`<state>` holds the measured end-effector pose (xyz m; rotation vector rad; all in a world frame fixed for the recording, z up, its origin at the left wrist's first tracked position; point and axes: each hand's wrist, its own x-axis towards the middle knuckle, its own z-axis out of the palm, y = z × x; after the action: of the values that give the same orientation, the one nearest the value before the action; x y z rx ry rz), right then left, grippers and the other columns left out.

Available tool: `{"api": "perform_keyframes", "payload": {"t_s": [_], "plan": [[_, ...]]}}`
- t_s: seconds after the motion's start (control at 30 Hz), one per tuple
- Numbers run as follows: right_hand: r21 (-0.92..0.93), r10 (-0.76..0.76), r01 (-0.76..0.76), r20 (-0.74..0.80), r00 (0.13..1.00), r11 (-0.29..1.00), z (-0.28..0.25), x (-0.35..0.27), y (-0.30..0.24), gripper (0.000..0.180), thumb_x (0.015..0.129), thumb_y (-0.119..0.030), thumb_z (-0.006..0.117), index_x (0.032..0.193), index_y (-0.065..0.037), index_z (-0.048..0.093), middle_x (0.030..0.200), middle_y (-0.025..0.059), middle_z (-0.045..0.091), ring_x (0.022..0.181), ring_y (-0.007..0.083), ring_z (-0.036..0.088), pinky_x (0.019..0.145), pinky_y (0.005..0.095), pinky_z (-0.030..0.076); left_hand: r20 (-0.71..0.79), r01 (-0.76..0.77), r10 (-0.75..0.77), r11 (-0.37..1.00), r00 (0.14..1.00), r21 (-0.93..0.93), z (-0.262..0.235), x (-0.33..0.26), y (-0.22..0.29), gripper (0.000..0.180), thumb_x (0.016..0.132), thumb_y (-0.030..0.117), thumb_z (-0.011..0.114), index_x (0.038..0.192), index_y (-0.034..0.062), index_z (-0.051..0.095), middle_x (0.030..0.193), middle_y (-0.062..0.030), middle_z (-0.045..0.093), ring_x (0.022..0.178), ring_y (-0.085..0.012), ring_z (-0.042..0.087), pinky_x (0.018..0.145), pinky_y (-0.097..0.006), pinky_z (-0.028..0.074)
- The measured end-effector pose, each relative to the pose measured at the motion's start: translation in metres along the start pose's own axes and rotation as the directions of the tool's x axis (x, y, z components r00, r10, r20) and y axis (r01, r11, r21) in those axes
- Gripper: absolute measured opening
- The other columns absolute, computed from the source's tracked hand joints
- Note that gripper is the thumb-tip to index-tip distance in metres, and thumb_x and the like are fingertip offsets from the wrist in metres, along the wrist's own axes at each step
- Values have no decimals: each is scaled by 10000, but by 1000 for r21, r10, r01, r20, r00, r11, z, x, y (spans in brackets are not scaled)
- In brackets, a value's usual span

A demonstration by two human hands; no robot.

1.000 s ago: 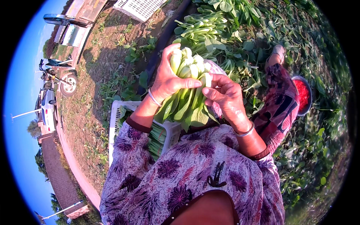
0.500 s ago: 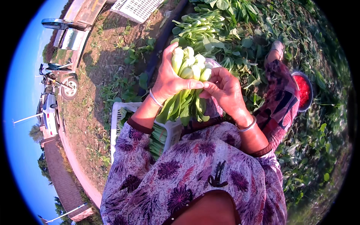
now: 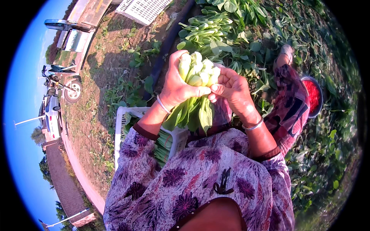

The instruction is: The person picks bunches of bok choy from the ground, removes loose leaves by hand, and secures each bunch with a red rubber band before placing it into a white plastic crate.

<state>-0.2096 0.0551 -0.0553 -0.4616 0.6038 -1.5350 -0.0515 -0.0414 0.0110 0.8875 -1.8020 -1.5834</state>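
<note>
A bunch of bok choy (image 3: pixel 197 73) is held upside down in front of me, pale stem ends up and green leaves hanging. My left hand (image 3: pixel 176 86) wraps round its left side, with the thumb across the front of the stems. Against the bunch's right side, my right hand (image 3: pixel 234 89) is closed in a pinch. Its thumb tip meets the left thumb tip; what lies between the pinching fingers is too small to make out. Below my left forearm, a white plastic crate (image 3: pixel 120 125) contains bundled greens (image 3: pixel 163 144).
Cut greens (image 3: pixel 208 29) lie in a row ahead, beside a dark hose (image 3: pixel 163 57). Another white crate (image 3: pixel 142 10) stands farther off. To the right of my leg sits a bowl of red pieces (image 3: pixel 314 96) among leafy plants. A motorcycle (image 3: pixel 71 90) and a white car (image 3: pixel 52 115) are at the far left.
The bunch has tilted slightly and sits a little lower, its leaves hanging differently. My right fingers have shifted slightly along its side; both hands keep nearly the same place.
</note>
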Motion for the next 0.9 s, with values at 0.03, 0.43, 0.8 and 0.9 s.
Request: {"api": "perform_keyframes", "payload": {"t_s": [0.03,0.43,0.8,0.9], "plan": [[-29,-2,1,-18,1000,1000,2,-3,3,540,881,16,708,1349,103,453,987,139,658,759,188,691,674,286,596,36,-49,48,998,998,27,0,-2,0,1045,548,58,898,1387,29,275,1245,-126,478,1155,-228,524,999,-415,470],[152,-121,102,126,985,983,15,4,29,581,895,37,673,1424,16,432,1226,113,630,1075,196,651,922,337,559,287,-465,406,455,868,760,-18,-3,51,1059,481,247,965,1350,36,399,1176,-167,598,1041,-345,640,912,-428,524],[-723,-391,381,166,905,576,-22,-20,-42,537,844,-137,691,1335,18,539,1268,188,525,1146,299,575,973,386,480,149,-408,444,571,883,712,38,4,-11,955,525,226,905,1318,18,415,1179,-202,576,1050,-379,603,898,-452,507],[-800,-574,463,187,797,382,0,-14,-40,744,875,-479,696,1397,8,486,1367,244,498,1291,402,488,1082,456,389,235,-458,459,469,857,756,55,13,-3,867,647,315,857,1310,-23,412,1163,-215,589,1028,-407,610,874,-472,511]]}}
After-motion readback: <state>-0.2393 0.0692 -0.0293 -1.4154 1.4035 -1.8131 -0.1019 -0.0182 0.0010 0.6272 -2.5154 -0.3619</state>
